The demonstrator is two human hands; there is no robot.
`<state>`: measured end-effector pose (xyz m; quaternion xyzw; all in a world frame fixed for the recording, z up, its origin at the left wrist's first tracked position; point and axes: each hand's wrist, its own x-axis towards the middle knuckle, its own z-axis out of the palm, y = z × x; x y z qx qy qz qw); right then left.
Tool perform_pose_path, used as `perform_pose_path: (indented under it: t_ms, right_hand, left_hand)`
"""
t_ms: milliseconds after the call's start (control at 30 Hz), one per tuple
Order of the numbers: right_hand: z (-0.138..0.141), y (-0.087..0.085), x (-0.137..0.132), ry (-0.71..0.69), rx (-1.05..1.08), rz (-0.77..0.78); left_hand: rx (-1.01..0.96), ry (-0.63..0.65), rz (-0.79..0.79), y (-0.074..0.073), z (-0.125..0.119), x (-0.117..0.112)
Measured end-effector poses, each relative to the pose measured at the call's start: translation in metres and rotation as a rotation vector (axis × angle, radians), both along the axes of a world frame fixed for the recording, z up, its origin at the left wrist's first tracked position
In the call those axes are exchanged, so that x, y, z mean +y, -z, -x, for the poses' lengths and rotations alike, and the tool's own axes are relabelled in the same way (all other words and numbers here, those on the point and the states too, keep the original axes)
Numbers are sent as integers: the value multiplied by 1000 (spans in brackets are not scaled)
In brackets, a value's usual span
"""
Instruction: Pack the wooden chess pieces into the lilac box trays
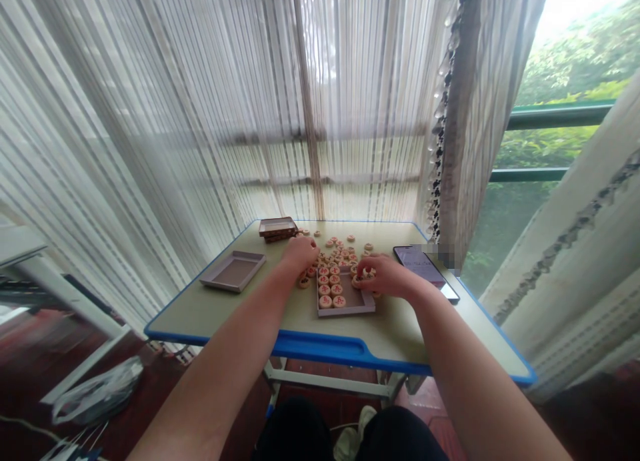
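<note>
A small table [240,314] with a blue edge holds many round wooden chess discs [340,244] with red or dark characters. A shallow grey tray [357,302] lies near the front with several discs [330,289] lined up in its left part. My left hand [300,254] rests knuckles-up on loose discs just left of the tray, fingers curled. My right hand [383,275] is at the tray's upper right corner, fingers pinched on a disc [369,272].
A second grey tray [233,271] lies empty at the left. A brown box [277,228] sits at the back left. A phone [425,271] lies right of my right hand. Curtains hang close behind the table; a plastic bag [97,397] lies on the floor.
</note>
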<state>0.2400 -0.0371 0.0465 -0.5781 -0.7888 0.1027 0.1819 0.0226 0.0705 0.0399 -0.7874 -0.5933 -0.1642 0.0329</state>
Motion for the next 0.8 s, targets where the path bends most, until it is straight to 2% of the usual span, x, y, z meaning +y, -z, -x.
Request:
perform_pose_path:
  t_ms: [267, 500, 800]
  right_hand:
    - [3, 0, 1, -10, -10, -5]
    - [14, 10, 1, 83, -91, -182]
    - [19, 15, 3, 73, -167, -164]
  left_hand:
    - [-12, -1, 3, 0, 1, 0]
    - [-26, 12, -5, -1, 1, 0]
    - [-18, 20, -16, -1, 1, 2]
